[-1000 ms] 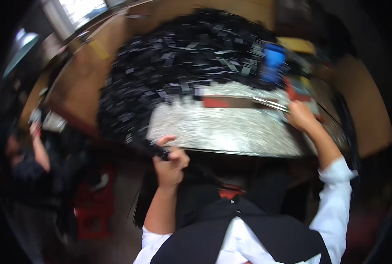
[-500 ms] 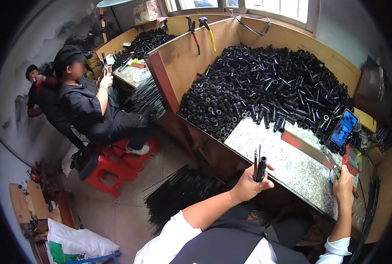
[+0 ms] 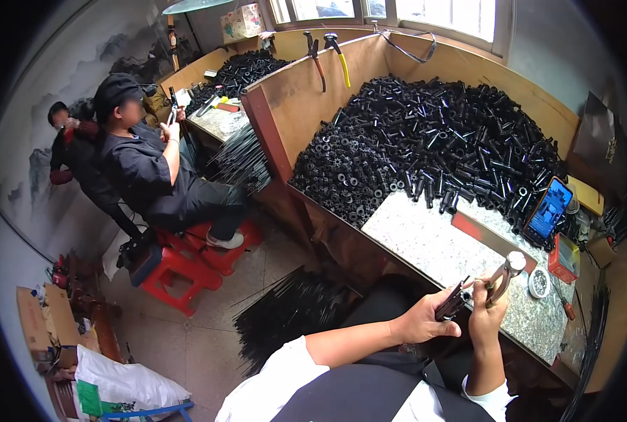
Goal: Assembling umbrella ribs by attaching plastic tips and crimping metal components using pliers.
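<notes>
My left hand [image 3: 427, 320] grips a black tubular part [image 3: 454, 304] with slim black pieces along it, held low in front of the bench's near edge. Right beside it, my right hand [image 3: 486, 316] is closed around a metal hand tool [image 3: 505, 276]. The tool has a bright rounded head pointing up and looks like pliers, though its exact kind is unclear. Both hands are close together, and the tool's lower part is hidden by my fingers. Behind them lies the speckled worktop [image 3: 426, 235], with a red-and-grey bar [image 3: 489, 238] on it.
A large heap of black tubes and rings [image 3: 440, 141] fills the walled bench. A phone [image 3: 549, 211], a small white bowl [image 3: 539, 283] and a red box [image 3: 564, 257] stand at right. Thin black rods [image 3: 285, 309] lie left of me. A co-worker [image 3: 141, 148] sits beyond the partition [image 3: 268, 133].
My right hand has lifted the tool off the worktop and brought it left to my left hand. My left hand moved slightly right and lower, tilting the black part.
</notes>
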`<state>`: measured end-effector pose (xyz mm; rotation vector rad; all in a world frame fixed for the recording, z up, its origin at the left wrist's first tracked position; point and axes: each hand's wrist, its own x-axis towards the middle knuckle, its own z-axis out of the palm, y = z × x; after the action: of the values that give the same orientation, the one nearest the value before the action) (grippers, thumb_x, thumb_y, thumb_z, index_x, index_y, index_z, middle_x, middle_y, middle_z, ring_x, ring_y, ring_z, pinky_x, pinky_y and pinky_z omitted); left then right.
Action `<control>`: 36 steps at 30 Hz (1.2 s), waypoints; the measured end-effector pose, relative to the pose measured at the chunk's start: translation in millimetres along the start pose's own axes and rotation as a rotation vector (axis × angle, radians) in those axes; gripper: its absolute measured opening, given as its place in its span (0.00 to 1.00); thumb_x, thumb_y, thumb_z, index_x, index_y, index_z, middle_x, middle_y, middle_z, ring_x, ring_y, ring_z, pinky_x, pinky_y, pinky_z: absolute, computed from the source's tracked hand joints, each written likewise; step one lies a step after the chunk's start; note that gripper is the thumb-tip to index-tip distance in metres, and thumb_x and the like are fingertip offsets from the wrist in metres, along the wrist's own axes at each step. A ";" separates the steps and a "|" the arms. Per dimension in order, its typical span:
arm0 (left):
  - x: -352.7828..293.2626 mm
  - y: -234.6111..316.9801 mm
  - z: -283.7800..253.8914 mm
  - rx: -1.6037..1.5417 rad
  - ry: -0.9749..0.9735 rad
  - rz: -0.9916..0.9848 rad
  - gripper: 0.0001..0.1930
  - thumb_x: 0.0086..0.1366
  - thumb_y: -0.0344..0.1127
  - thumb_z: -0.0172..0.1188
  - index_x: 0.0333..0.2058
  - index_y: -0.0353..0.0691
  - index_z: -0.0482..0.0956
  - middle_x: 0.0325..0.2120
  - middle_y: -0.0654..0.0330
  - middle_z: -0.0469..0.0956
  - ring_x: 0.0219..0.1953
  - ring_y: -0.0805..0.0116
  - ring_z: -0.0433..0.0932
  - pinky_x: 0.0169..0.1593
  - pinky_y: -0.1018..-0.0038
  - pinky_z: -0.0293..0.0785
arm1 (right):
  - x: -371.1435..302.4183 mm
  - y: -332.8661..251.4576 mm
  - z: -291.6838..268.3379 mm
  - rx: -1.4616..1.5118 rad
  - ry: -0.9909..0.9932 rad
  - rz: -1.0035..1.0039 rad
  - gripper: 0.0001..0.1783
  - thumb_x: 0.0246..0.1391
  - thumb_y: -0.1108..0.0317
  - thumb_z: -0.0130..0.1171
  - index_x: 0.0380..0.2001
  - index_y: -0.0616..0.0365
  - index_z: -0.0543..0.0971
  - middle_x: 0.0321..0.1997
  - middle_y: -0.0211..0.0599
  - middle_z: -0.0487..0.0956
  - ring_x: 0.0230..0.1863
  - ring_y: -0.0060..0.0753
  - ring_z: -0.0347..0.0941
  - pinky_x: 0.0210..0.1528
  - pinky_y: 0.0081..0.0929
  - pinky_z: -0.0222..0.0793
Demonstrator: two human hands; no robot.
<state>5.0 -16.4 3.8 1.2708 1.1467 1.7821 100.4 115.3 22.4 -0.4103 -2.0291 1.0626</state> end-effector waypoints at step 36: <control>6.1 -11.4 -7.1 -0.152 0.175 -0.085 0.55 0.47 0.55 0.69 0.60 0.23 0.48 0.13 0.72 0.65 0.19 0.84 0.65 0.29 0.88 0.62 | -1.3 3.3 3.2 0.121 -0.031 -0.180 0.07 0.55 0.70 0.55 0.33 0.64 0.74 0.34 0.40 0.73 0.34 0.37 0.71 0.37 0.29 0.67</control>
<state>-3.3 -8.4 -5.4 0.9792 1.1182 1.9070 98.5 114.8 18.1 -0.1468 -1.9752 1.0787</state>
